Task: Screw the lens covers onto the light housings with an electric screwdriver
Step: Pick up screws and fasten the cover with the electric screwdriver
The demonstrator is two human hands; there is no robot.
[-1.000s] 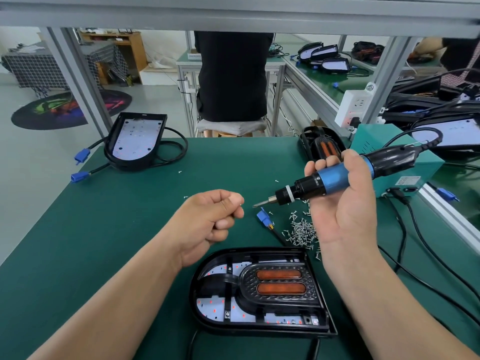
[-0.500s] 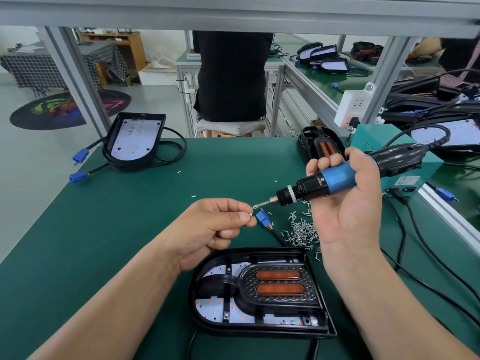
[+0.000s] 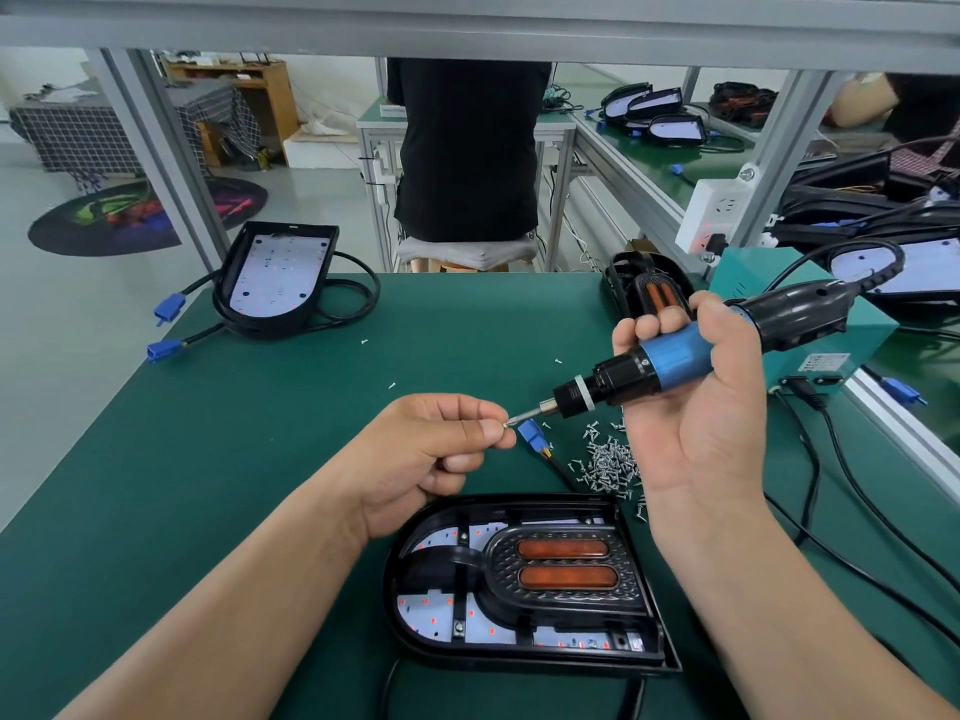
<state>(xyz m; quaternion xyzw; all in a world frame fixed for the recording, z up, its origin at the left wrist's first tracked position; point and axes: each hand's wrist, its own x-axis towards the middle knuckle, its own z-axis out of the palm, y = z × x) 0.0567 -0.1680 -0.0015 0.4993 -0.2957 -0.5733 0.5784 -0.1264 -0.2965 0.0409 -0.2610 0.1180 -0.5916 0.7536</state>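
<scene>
My left hand [image 3: 421, 459], pinching a silver screw [image 3: 506, 422], has met the bit of the blue-and-black electric screwdriver [image 3: 675, 356] that my right hand [image 3: 696, 444] grips, beyond the far edge of the black D-shaped light housing [image 3: 530, 662]. Open green mat [image 3: 208, 485] lies left of the housing.

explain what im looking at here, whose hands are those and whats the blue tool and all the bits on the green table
This is a single camera worn on a person's head, looking down at their own two hands. The right hand grips an electric screwdriver. The left hand pinches a screw against the driver's tip. On the green table lie a pile of loose screws, a black light housing with a lens cover set in it, and a second housing at the far left.
</scene>
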